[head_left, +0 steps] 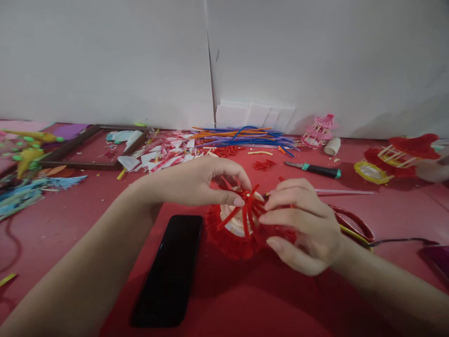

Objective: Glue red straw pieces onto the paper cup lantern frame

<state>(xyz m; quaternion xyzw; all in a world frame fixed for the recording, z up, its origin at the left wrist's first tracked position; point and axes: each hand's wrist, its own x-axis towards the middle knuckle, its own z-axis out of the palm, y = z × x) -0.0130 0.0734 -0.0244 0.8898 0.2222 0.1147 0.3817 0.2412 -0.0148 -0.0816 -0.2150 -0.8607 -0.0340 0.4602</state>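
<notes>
A round craft piece [238,248] with a fringed red rim lies on the red tabletop, its middle pale. Several red pipe cleaners [248,215] fan out from its top centre. My left hand [206,180] reaches over from the left, thumb and fingers closed around the top where the strips meet. On the right side, my right hand [305,224] has its fingers curled at the strips and the rim; its fingertips partly cover them. Just left of the piece lies a black phone [170,271].
Behind are a utility knife [312,170], short red pieces [264,164], a bundle of coloured pipe cleaners [245,137] and wrapped scraps [164,152]. Pink [320,131] and red [400,157] tiered models stand right. Red-handled scissors [354,222] lie by my right wrist; a dark frame [84,164] sits left.
</notes>
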